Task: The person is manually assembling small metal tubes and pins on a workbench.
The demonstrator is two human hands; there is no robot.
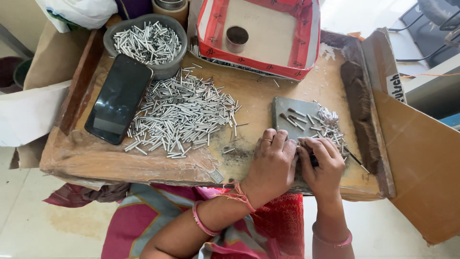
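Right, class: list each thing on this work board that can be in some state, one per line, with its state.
Phone: screen dark, lying flat, one corner against the bowl.
Grey bowl: upright, full of metal tubes.
Loose tubes: spread in a heap on the board.
Small cup: upright, dark powder inside.
Left hand: palm down on the grey slab.
Right hand: fingers closed on a thin dark tool.

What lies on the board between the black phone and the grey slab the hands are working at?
In the head view, a loose heap of small silver tubes lies between the phone and the grey slab, then bare board.
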